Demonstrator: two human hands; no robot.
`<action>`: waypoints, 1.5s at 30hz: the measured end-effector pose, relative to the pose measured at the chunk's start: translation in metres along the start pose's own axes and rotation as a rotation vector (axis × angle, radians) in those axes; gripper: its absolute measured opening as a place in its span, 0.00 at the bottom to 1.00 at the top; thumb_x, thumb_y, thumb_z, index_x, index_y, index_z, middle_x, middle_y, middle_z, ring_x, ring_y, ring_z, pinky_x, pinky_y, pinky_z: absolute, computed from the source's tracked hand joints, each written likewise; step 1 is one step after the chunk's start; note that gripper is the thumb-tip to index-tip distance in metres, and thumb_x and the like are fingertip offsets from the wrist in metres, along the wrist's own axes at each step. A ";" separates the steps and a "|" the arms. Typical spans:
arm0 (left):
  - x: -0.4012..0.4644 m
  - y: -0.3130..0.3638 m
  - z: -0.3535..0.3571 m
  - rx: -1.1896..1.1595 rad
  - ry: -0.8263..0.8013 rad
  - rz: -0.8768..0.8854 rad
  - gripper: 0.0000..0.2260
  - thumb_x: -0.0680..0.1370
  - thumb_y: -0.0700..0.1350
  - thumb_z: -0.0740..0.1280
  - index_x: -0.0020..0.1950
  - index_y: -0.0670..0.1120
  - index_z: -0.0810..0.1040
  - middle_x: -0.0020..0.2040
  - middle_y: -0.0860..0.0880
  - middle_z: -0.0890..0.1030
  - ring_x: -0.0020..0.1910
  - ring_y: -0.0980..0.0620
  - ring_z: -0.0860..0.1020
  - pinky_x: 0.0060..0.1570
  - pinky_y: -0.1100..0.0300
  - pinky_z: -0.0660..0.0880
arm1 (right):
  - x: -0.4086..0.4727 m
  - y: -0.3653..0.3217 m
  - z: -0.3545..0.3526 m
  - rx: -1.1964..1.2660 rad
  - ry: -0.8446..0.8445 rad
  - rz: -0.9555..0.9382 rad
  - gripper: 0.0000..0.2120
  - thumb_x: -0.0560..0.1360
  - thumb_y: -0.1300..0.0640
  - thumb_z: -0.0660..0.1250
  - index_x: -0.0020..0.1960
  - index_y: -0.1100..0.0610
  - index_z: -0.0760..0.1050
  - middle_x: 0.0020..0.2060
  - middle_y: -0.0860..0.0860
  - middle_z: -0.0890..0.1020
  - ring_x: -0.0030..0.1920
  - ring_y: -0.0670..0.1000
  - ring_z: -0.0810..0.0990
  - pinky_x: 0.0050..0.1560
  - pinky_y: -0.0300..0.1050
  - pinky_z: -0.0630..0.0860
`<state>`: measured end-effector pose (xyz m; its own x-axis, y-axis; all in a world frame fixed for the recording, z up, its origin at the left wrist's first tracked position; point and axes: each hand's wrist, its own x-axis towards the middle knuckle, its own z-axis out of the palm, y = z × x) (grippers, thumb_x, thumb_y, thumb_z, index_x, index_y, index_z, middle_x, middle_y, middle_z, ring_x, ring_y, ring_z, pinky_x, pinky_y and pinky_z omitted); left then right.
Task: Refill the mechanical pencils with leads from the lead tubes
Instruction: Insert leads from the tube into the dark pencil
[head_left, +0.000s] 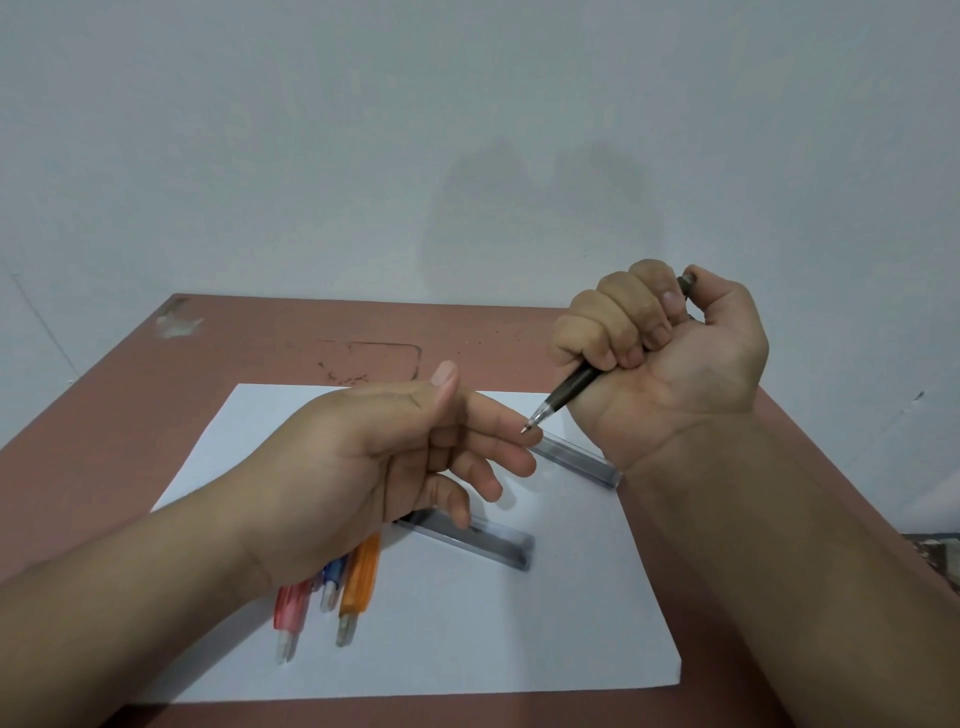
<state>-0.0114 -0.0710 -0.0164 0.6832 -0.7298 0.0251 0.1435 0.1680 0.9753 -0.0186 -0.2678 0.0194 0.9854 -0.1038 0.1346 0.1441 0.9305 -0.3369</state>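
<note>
- Orange pencil (357, 579), translucent, is lying on white paper (467, 639), long axis near-far.
- Left hand (374, 467) is hovering loosely open, holding nothing.
- Right hand (660, 348) is fisting dark pencil (569, 392), tip pointing down-left.

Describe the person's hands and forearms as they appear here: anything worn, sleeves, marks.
Both the left hand and the right hand are bare: no gloves, rings, watch or bracelet show. Both forearms are uncovered right to the frame edges, with no sleeve in view. Fingernails are short and unpainted. No tattoos, bandages or marks can be made out.
</note>
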 end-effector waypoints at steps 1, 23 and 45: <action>-0.001 0.000 0.000 -0.002 0.000 0.000 0.25 0.79 0.55 0.57 0.56 0.37 0.84 0.53 0.34 0.83 0.45 0.45 0.80 0.39 0.57 0.78 | 0.000 0.000 0.000 0.000 0.002 -0.004 0.19 0.79 0.48 0.49 0.31 0.53 0.59 0.22 0.46 0.58 0.21 0.47 0.56 0.25 0.39 0.56; -0.003 0.001 -0.001 0.046 0.016 0.000 0.18 0.78 0.49 0.61 0.56 0.39 0.84 0.53 0.37 0.83 0.47 0.46 0.80 0.41 0.58 0.77 | 0.000 -0.002 0.000 -0.018 -0.029 -0.008 0.19 0.78 0.48 0.48 0.30 0.54 0.60 0.22 0.47 0.58 0.22 0.48 0.54 0.26 0.39 0.56; 0.000 0.002 0.009 0.367 0.299 0.176 0.07 0.77 0.44 0.69 0.45 0.45 0.86 0.43 0.47 0.86 0.40 0.52 0.80 0.40 0.60 0.78 | 0.000 0.014 0.001 -0.078 0.020 -0.084 0.20 0.79 0.45 0.51 0.34 0.55 0.63 0.26 0.50 0.64 0.25 0.50 0.63 0.32 0.41 0.65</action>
<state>-0.0174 -0.0764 -0.0129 0.8573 -0.4805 0.1847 -0.2170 -0.0120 0.9761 -0.0167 -0.2545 0.0158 0.9710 -0.1884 0.1469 0.2323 0.8879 -0.3970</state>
